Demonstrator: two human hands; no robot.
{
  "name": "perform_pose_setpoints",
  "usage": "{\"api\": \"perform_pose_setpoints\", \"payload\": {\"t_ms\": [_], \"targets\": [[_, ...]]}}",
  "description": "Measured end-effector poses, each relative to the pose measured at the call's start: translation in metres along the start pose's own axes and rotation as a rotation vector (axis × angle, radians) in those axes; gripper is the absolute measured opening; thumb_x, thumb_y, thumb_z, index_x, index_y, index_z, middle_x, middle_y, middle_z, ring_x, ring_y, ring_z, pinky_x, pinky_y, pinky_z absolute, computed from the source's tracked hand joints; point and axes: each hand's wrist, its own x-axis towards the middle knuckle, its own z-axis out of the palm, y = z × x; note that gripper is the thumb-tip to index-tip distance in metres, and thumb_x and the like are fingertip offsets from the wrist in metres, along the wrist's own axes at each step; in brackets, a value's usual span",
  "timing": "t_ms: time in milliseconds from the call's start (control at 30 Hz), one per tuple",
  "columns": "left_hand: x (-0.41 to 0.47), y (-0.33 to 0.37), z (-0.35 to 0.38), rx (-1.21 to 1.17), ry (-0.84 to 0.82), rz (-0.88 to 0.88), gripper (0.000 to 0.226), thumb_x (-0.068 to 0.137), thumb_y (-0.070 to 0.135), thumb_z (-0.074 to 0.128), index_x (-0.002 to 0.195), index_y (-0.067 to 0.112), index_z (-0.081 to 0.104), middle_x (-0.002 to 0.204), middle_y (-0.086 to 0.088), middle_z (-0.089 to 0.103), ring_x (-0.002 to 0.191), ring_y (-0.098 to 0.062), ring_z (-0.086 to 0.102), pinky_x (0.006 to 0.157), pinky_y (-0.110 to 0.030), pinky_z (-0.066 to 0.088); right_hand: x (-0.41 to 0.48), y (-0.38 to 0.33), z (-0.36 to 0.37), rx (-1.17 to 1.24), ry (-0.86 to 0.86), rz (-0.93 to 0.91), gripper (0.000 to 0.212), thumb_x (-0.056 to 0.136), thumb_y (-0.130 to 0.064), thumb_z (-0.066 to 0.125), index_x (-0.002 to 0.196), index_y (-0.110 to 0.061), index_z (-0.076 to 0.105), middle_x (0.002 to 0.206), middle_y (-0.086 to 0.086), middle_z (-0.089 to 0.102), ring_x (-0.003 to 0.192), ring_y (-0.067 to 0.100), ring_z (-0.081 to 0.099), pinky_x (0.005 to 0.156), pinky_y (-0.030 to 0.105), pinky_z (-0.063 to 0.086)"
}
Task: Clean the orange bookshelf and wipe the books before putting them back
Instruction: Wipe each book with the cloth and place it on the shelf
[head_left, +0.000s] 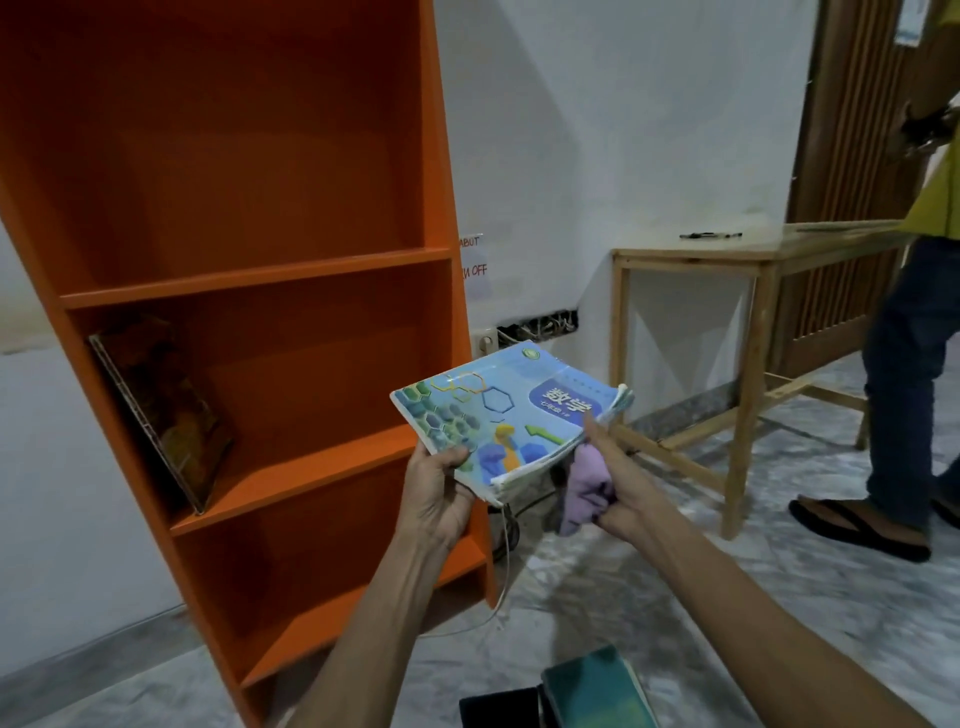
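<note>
The tall orange bookshelf stands at the left. One dark book leans against its left wall on a middle shelf. My left hand grips the lower left corner of a light blue textbook, held flat in front of the shelf. My right hand holds a crumpled lilac cloth under the book's right edge, with one finger reaching onto the cover.
A stack of books with a green one on top lies on the marble floor below my arms. A white cable hangs by the shelf's right side. A wooden table stands at the right, with another person walking beside it.
</note>
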Motion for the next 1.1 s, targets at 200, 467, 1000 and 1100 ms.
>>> {"api": "perform_pose_setpoints", "payload": {"t_ms": [200, 467, 1000, 1100], "targets": [[-0.015, 0.035, -0.029, -0.002, -0.222, -0.196, 0.055, 0.085, 0.019, 0.048, 0.137, 0.002, 0.051, 0.136, -0.025, 0.054, 0.128, -0.043, 0.049, 0.108, -0.062, 0.032, 0.007, -0.011, 0.012, 0.033, -0.034, -0.106, 0.030, 0.093, -0.005, 0.058, 0.123, -0.007, 0.061, 0.119, 0.021, 0.068, 0.100, 0.035, 0.070, 0.081, 0.046, 0.059], [-0.018, 0.083, 0.001, 0.603, -0.090, -0.262, 0.035, 0.087, 0.039, 0.062, 0.101, 0.010, 0.075, 0.113, -0.017, 0.068, 0.100, -0.035, 0.064, 0.101, -0.054, 0.045, -0.004, -0.041, 0.033, -0.203, -0.195, -0.069, 0.038, 0.086, -0.006, 0.062, 0.123, -0.012, 0.056, 0.102, 0.013, 0.074, 0.084, 0.030, 0.074, 0.064, 0.039, 0.061], [0.038, 0.141, -0.017, 0.729, 0.375, 0.307, 0.008, 0.096, 0.017, 0.059, 0.091, 0.013, 0.064, 0.090, -0.005, 0.071, 0.083, -0.024, 0.069, 0.073, -0.041, 0.058, 0.026, 0.001, 0.150, -1.452, -0.009, -0.602, 0.071, 0.078, -0.075, 0.055, 0.132, -0.029, 0.056, 0.107, -0.006, 0.069, 0.082, 0.012, 0.064, 0.065, 0.022, 0.046], [0.054, 0.152, -0.030, 0.763, 0.443, 0.429, 0.011, 0.094, 0.022, 0.060, 0.091, 0.012, 0.065, 0.088, -0.003, 0.073, 0.082, -0.023, 0.071, 0.076, -0.042, 0.059, 0.037, 0.049, 0.184, -1.740, -0.181, -0.593, 0.099, 0.070, -0.086, 0.052, 0.148, -0.029, 0.032, 0.117, -0.001, 0.067, 0.092, 0.020, 0.067, 0.075, 0.030, 0.054]]}}
